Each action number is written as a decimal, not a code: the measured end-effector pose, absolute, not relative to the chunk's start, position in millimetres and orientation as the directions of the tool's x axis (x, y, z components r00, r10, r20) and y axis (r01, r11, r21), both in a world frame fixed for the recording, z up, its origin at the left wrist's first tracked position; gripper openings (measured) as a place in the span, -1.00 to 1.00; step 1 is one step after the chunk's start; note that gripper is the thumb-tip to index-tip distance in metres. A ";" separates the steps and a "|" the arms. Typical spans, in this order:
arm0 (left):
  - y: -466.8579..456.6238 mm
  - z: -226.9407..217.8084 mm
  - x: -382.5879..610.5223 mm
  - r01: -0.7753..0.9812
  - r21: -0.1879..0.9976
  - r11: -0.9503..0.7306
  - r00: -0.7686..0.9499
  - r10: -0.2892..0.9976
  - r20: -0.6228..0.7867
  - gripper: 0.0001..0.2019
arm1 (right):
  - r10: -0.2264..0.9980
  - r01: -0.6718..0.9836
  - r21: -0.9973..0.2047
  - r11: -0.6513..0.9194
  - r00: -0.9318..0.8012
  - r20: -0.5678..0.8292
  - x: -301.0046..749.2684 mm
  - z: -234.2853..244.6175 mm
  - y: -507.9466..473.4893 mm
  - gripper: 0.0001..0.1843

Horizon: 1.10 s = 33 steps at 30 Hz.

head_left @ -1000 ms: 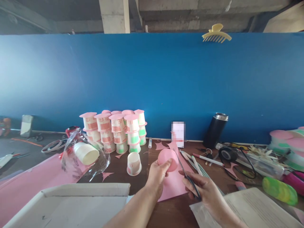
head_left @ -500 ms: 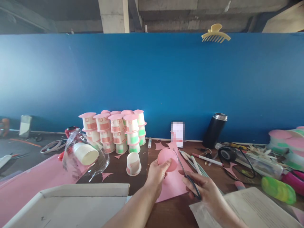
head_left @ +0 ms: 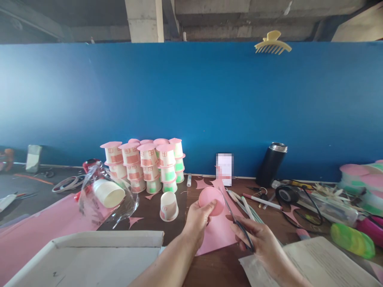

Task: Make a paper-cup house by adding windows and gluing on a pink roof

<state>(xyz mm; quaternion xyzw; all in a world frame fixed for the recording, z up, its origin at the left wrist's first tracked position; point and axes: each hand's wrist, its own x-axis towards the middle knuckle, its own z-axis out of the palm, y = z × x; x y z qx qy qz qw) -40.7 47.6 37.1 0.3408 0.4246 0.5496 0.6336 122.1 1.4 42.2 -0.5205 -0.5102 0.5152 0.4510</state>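
Observation:
My left hand (head_left: 197,221) pinches a round pink paper disc (head_left: 209,199) between thumb and fingers. Black-handled scissors (head_left: 237,223) are gripped in my right hand (head_left: 257,237), their blades pointing up along the disc's right edge. Below both hands lies a larger pink paper sheet (head_left: 217,236) on the brown table. To the left, a single upturned paper cup (head_left: 168,207) with a drawn window stands on the table. Behind it rise stacks of decorated paper cups (head_left: 149,157) topped with pink discs. Pink paper scraps (head_left: 204,183) lie beyond the disc.
A white box lid (head_left: 107,255) sits front left, near a plastic bag with cups (head_left: 109,195). At right are a black flask (head_left: 271,164), several pens (head_left: 261,201), a cable and a printed sheet (head_left: 323,263). A blue partition (head_left: 203,99) closes off the back.
Almost nothing differs. Both hands, the disc and the scissors keep nearly the same pose, while the whole view has shifted very slightly.

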 end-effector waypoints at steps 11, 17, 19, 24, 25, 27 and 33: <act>48.1 37.0 -42.2 -0.417 0.893 0.167 0.055 0.986 -0.159 -0.55 | 0.997 0.030 -0.997 -0.078 -0.018 -0.078 121.0 46.6 0.1 -0.41; 48.7 38.0 -43.6 -0.432 0.884 0.180 0.060 0.984 -0.170 -0.53 | 0.997 0.077 -0.994 -0.077 -0.010 -0.078 120.7 51.4 -1.4 -0.42; 49.4 37.8 -44.0 -0.437 0.880 0.184 0.057 0.983 -0.177 -0.52 | 0.998 0.093 -0.993 -0.067 -0.013 -0.068 121.5 51.6 -1.3 -0.43; 51.9 36.1 -44.7 -0.450 0.871 0.196 0.052 0.980 -0.193 -0.52 | 0.998 0.125 -0.991 -0.055 -0.021 -0.058 123.1 51.4 -1.0 -0.43; 52.3 35.9 -44.8 -0.451 0.870 0.198 0.052 0.979 -0.196 -0.52 | 0.998 0.130 -0.990 -0.054 -0.028 -0.058 123.5 50.7 -0.8 -0.43; 52.8 35.8 -45.0 -0.452 0.869 0.200 0.052 0.979 -0.199 -0.53 | 0.997 0.143 -0.988 -0.051 -0.045 -0.058 124.6 48.7 -0.3 -0.41; 52.1 37.8 -46.1 -0.459 0.869 0.186 0.045 0.981 -0.187 -0.55 | 0.996 0.182 -0.982 -0.040 -0.075 -0.055 127.2 44.1 1.0 -0.37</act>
